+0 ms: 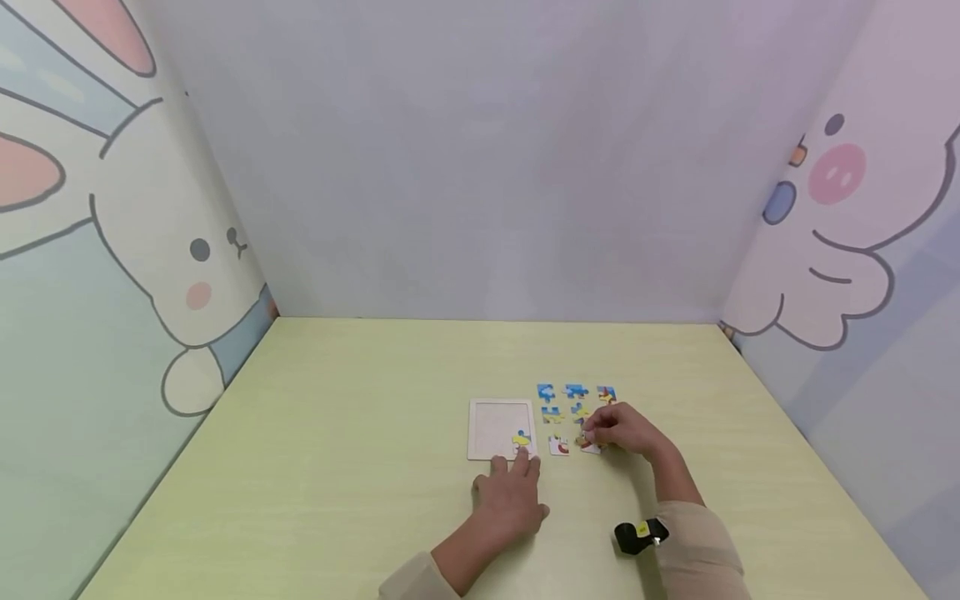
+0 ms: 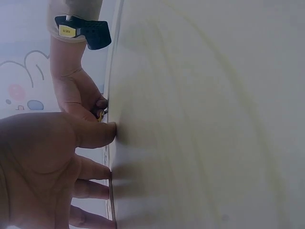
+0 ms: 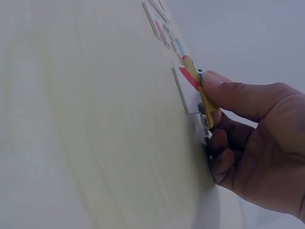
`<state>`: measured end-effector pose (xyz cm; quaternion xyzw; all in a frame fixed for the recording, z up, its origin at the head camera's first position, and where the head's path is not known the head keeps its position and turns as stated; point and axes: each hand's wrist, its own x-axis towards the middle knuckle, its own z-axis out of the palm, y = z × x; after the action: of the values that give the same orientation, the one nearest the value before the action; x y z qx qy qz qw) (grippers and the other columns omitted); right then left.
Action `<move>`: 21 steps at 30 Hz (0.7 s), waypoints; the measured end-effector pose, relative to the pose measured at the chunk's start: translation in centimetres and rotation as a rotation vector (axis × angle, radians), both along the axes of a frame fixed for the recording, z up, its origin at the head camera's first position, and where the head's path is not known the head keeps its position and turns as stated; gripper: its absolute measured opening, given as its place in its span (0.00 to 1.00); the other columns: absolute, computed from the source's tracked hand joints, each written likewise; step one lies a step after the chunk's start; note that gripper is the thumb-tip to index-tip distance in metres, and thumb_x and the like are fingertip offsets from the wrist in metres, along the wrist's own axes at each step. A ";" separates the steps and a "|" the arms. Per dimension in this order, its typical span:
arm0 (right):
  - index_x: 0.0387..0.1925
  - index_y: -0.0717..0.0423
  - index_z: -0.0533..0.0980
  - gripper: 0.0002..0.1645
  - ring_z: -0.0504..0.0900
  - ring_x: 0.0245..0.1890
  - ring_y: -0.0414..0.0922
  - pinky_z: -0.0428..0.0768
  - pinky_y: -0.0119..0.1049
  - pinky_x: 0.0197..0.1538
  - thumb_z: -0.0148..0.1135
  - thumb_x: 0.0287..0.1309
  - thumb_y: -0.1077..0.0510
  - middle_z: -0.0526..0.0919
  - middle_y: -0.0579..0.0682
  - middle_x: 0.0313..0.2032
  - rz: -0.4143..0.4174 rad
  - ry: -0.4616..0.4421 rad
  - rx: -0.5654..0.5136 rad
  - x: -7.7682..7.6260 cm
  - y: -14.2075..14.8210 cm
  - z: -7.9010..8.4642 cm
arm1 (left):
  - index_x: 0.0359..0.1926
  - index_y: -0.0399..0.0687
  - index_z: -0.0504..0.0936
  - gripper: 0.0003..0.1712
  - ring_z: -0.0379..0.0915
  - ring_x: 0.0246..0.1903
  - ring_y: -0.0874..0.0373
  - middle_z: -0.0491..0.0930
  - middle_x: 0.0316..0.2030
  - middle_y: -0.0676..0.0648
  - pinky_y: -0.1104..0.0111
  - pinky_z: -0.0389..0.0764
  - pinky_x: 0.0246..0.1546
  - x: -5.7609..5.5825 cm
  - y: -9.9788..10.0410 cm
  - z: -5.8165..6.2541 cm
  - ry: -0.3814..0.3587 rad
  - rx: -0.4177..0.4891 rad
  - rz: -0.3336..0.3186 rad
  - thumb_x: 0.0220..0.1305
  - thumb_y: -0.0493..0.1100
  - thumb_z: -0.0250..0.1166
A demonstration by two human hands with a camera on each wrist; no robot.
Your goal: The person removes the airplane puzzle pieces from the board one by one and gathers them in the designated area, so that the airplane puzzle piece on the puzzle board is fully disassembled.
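A white square puzzle frame (image 1: 477, 429) lies on the table, with one yellow and blue puzzle piece (image 1: 521, 438) in its lower right corner. My left hand (image 1: 512, 500) rests at the frame's near edge, fingers spread and fingertips on the rim and that corner piece. Between thumb and fingers, my right hand (image 1: 626, 429) pinches a yellow puzzle piece (image 3: 208, 107), tilted up on its edge. Right below it lies a white and red puzzle piece (image 3: 188, 90), partly hidden in the head view by the hand. To its left is another white and red piece (image 1: 558, 445).
Several more puzzle pieces lie in rows right of the frame, among them blue ones (image 1: 576, 391) at the back and a multicoloured one (image 1: 606, 393) behind my right hand. A black wrist camera (image 1: 640, 537) sits on the right sleeve. Printed cloth walls enclose the table (image 1: 337, 417).
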<state>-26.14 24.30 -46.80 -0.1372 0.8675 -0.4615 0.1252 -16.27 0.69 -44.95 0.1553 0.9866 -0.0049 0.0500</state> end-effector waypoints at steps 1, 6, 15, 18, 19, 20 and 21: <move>0.33 0.63 0.81 0.05 0.71 0.25 0.43 0.70 0.34 0.28 0.61 0.56 0.65 0.80 0.49 0.28 -0.004 -0.002 0.002 0.0 0.0 0.0 | 0.64 0.58 0.68 0.38 0.63 0.48 0.48 0.63 0.64 0.53 0.54 0.71 0.25 0.0 0.0 0.0 0.000 0.000 0.000 0.54 0.65 0.62; 0.33 0.63 0.81 0.05 0.71 0.24 0.43 0.71 0.34 0.27 0.61 0.56 0.67 0.80 0.49 0.26 -0.013 0.020 0.021 0.0 -0.3 -0.1 | 0.64 0.58 0.68 0.38 0.63 0.49 0.47 0.62 0.64 0.53 0.53 0.71 0.26 0.1 0.0 0.1 0.004 -0.003 -0.005 0.54 0.65 0.61; 0.33 0.62 0.82 0.05 0.71 0.24 0.43 0.70 0.35 0.27 0.62 0.55 0.65 0.80 0.49 0.27 -0.030 0.040 0.009 0.3 -0.5 -0.2 | 0.64 0.57 0.68 0.38 0.63 0.51 0.47 0.62 0.65 0.52 0.53 0.72 0.27 0.3 0.0 0.3 -0.006 0.013 0.004 0.54 0.64 0.62; 0.33 0.63 0.82 0.05 0.71 0.25 0.44 0.70 0.36 0.28 0.63 0.55 0.64 0.81 0.50 0.29 -0.033 0.047 0.000 0.3 -0.4 -0.2 | 0.65 0.57 0.68 0.38 0.63 0.52 0.46 0.62 0.65 0.52 0.52 0.72 0.27 0.3 0.1 0.3 -0.013 0.016 0.008 0.55 0.63 0.62; 0.34 0.63 0.82 0.06 0.71 0.26 0.44 0.70 0.36 0.28 0.63 0.55 0.64 0.81 0.50 0.30 -0.036 0.049 -0.001 0.4 -0.4 -0.1 | 0.65 0.56 0.68 0.38 0.62 0.52 0.46 0.62 0.65 0.52 0.52 0.72 0.27 0.3 0.1 0.4 -0.018 0.017 0.008 0.55 0.63 0.62; 0.34 0.62 0.82 0.06 0.71 0.27 0.44 0.70 0.36 0.29 0.63 0.55 0.64 0.81 0.50 0.30 -0.040 0.048 0.002 0.4 -0.4 -0.1 | 0.65 0.56 0.68 0.39 0.62 0.53 0.45 0.61 0.65 0.52 0.52 0.73 0.28 0.3 0.2 0.4 -0.022 0.017 0.007 0.55 0.64 0.62; 0.34 0.62 0.82 0.06 0.71 0.27 0.45 0.70 0.36 0.30 0.63 0.55 0.64 0.81 0.50 0.31 -0.041 0.049 0.002 0.5 -0.4 -0.1 | 0.65 0.56 0.68 0.39 0.62 0.54 0.44 0.61 0.65 0.51 0.51 0.73 0.28 0.3 0.2 0.4 -0.028 0.018 0.006 0.54 0.64 0.62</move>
<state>-25.68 23.89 -46.86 -0.1304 0.8735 -0.4594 0.0943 -15.98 0.86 -44.56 0.1526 0.9863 0.0063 0.0623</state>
